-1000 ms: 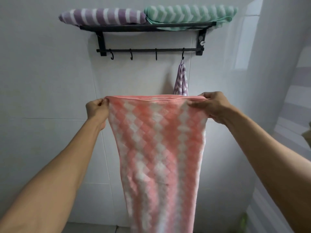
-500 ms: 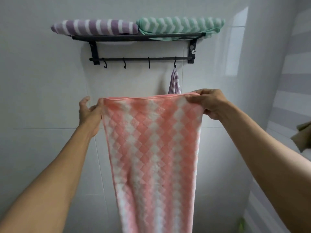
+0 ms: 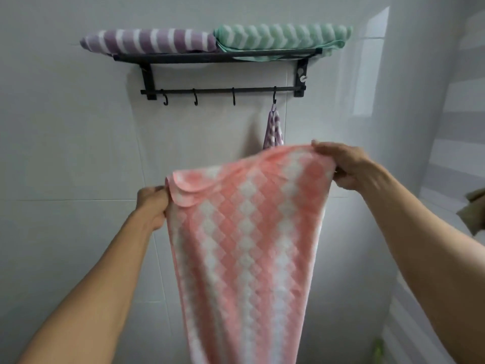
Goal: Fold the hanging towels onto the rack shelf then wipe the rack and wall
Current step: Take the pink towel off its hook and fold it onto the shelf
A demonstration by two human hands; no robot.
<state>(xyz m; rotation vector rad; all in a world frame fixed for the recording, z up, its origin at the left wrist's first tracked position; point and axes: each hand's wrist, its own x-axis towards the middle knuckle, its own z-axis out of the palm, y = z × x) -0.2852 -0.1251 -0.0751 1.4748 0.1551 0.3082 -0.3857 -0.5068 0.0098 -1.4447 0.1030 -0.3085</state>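
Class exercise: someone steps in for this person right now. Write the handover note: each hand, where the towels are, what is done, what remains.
Left hand: shut on the pink towel's upper left corner, held lower.
Right hand: shut on its upper right corner, held higher; the top edge slants and the towel hangs open.
Done: purple striped towel and green towel lie folded on the rack shelf.
Left: fold and shelve the pink towel, then the small purple towel on the rightmost hook; wipe rack and wall.

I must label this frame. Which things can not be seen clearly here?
Head view:
- pink towel: lower end cut off by the bottom edge.
- small purple cloth on the hook: lower part hidden behind the pink towel.
- brownish thing: cut off by the right edge, cannot be identified.
- right hand: motion-blurred.
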